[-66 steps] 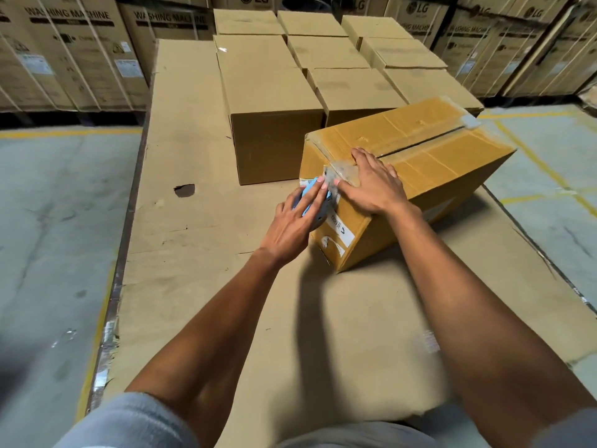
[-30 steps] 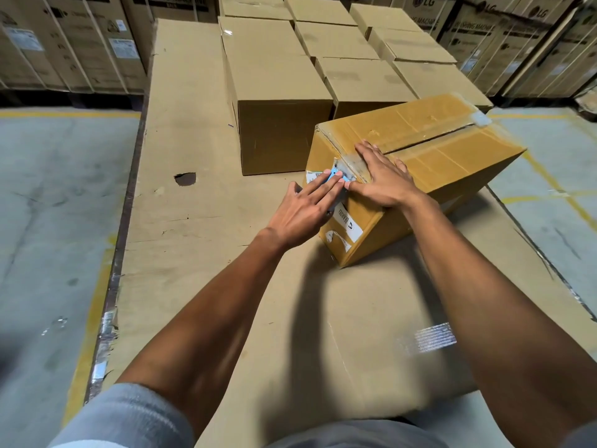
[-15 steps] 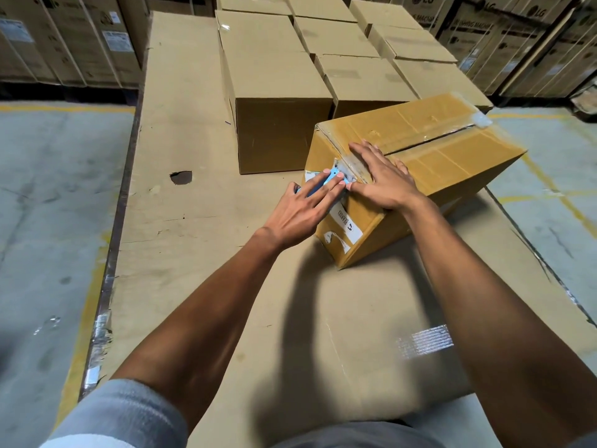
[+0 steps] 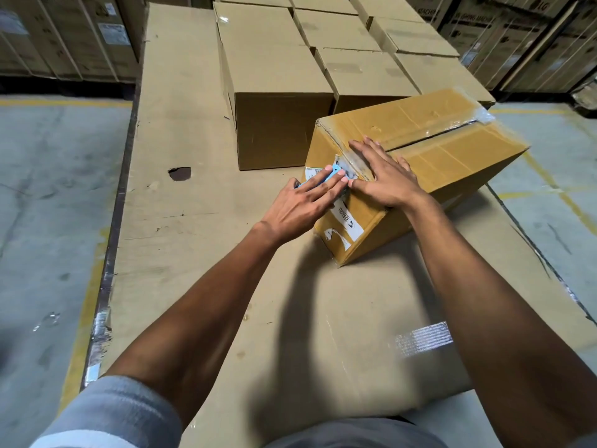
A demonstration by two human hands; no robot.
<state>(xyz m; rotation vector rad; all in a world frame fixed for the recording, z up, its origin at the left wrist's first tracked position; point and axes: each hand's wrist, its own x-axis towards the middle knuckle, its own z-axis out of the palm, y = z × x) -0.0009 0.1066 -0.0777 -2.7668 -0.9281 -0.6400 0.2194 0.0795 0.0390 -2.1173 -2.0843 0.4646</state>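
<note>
Your left grip (image 4: 303, 203), fingers straight, presses the blue cutter (image 4: 337, 172) to the taped box (image 4: 452, 163); your right grip (image 4: 386, 179) lies flat on top. Plain boxes (image 4: 284, 130) stand close behind.

Both arms bare, stretched forward, converging. Left hand (image 4: 303, 205) palm down, fingers straight and close together — thumb hidden beneath. Right hand (image 4: 384, 179) just right of it, flat, fingers spread — thumb tip near left fingertips.
</note>
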